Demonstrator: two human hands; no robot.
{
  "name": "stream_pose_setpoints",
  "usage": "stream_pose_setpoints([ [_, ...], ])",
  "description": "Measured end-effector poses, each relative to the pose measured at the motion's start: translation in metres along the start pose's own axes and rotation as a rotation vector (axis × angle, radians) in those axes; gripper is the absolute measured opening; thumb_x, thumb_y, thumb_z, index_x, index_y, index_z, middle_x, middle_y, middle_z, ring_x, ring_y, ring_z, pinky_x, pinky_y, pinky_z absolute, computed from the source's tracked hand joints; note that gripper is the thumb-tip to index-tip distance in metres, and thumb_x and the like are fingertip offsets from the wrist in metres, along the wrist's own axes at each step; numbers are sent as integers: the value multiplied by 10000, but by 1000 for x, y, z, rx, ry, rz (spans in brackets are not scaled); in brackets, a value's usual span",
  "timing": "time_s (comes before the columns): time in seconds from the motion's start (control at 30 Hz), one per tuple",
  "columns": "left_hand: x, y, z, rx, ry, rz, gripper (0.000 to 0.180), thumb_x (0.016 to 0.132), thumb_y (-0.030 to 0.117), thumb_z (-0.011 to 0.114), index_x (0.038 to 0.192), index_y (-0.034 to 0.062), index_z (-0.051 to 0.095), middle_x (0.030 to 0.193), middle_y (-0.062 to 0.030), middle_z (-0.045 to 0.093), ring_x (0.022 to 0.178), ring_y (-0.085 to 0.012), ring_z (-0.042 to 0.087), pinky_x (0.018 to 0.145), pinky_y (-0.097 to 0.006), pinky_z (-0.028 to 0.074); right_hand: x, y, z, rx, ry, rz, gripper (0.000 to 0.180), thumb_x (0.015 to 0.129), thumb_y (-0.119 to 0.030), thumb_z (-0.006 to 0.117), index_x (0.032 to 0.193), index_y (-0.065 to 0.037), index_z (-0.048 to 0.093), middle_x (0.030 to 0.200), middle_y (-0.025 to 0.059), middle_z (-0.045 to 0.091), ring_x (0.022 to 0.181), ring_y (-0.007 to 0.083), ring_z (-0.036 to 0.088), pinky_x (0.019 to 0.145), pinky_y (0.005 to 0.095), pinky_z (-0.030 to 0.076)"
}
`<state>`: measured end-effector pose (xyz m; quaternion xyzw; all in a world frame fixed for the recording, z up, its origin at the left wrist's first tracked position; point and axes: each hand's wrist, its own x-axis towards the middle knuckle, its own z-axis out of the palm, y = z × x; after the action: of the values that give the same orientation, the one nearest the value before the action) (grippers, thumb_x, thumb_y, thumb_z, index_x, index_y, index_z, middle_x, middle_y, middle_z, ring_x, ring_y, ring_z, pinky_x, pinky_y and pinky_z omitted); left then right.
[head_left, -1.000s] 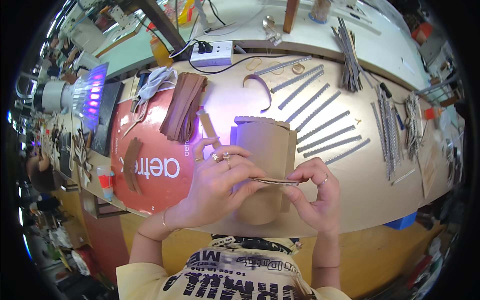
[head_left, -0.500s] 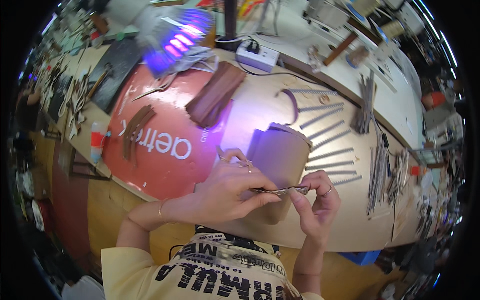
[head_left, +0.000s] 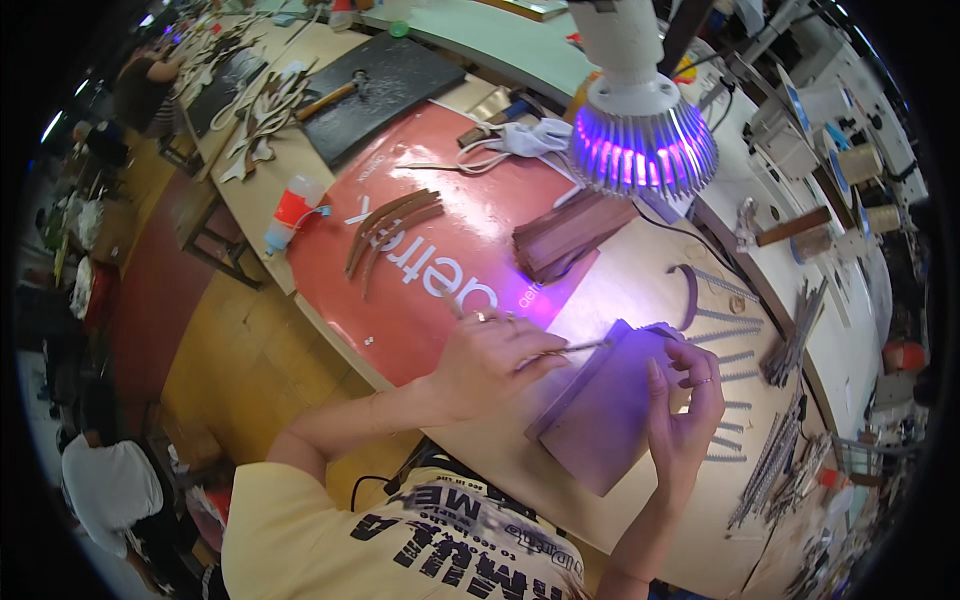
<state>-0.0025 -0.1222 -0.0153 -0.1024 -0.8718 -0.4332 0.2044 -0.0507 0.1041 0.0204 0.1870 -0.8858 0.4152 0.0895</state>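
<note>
The right hand (head_left: 685, 400) has let go of the thin strip (head_left: 585, 347), which both hands were gripping half a second ago; the view has also swung, bringing the lamp (head_left: 645, 140) toward the upper middle. Nearest, by the bench's (head_left: 690, 510) near edge, lies a brown curved form (head_left: 605, 425) under violet light. The right hand is at its right side, thumb and forefinger parted; whether it touches the form cannot be told. The left hand (head_left: 495, 355) pinches the strip between thumb and fingers, its free end reaching over the form's upper left edge. Toward the bench's right end, toothed strips (head_left: 738, 377) lie in a row, with a curled band (head_left: 690, 295) just beside them. A red sheet (head_left: 500, 185) covers the bench left of the form, bearing curved brown strips (head_left: 385, 225); a bottle (head_left: 293, 215) is near its left corner. Farther back are a brown bundle (head_left: 570, 235) partly beneath the lamp in view, a white cloth (head_left: 530, 140), and a black slab (head_left: 380, 95) with a hammer (head_left: 335, 97) on it.
</note>
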Motion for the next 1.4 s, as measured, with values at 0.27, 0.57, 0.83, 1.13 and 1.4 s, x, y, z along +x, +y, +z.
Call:
stream_pose_setpoints([
  [0.27, 19, 38, 64, -452, -519, 21, 296, 906, 311, 663, 1051, 56, 711, 836, -92, 641, 803, -283, 642, 723, -399, 494, -60, 13, -31, 378, 114, 430, 130, 959, -111, 624, 1004, 9, 646, 953, 50, 652, 804, 94, 559, 687, 237, 438],
  [0.57, 7, 39, 98, -131, -503, 149, 750, 901, 359, 655, 1505, 64, 322, 1574, -212, 236, 1460, -394, 218, 1187, -505, 158, -93, 64, -18, 379, 422, 716, 166, 994, -155, 601, 978, 3, 650, 806, -16, 582, 738, 42, 504, 659, 198, 433],
  [0.83, -18, 19, 98, -187, -680, 171, 927, 938, 613, 459, 1553, 4, 125, 1611, -252, 51, 1480, -461, 68, 1191, -542, 104, -113, 21, 11, -239, 58, 222, 550, 1029, -373, 395, 1461, -32, 422, 1546, 232, 317, 1449, 417, 255, 1153, 504, 237],
  [1.13, -27, 9, 106, -376, -636, 81, 1019, 904, 683, 466, 1547, -17, 101, 1584, -328, 3, 1474, -484, 70, 1183, -533, 142, -127, 29, 35, 216, 195, 327, 654, 1018, -412, 421, 1515, -3, 303, 1579, 256, 233, 1474, 442, 171, 1179, 488, 193],
  [1.4, -32, 11, 110, -385, -602, 19, 1121, 882, 704, 483, 1527, -74, -1, 1575, -349, -5, 1478, -479, 56, 1185, -530, 121, -136, 34, 45, 445, 326, 503, 641, 986, -252, 454, 1525, 26, 247, 1575, 255, 253, 1483, 389, 194, 1194, 463, 131],
])
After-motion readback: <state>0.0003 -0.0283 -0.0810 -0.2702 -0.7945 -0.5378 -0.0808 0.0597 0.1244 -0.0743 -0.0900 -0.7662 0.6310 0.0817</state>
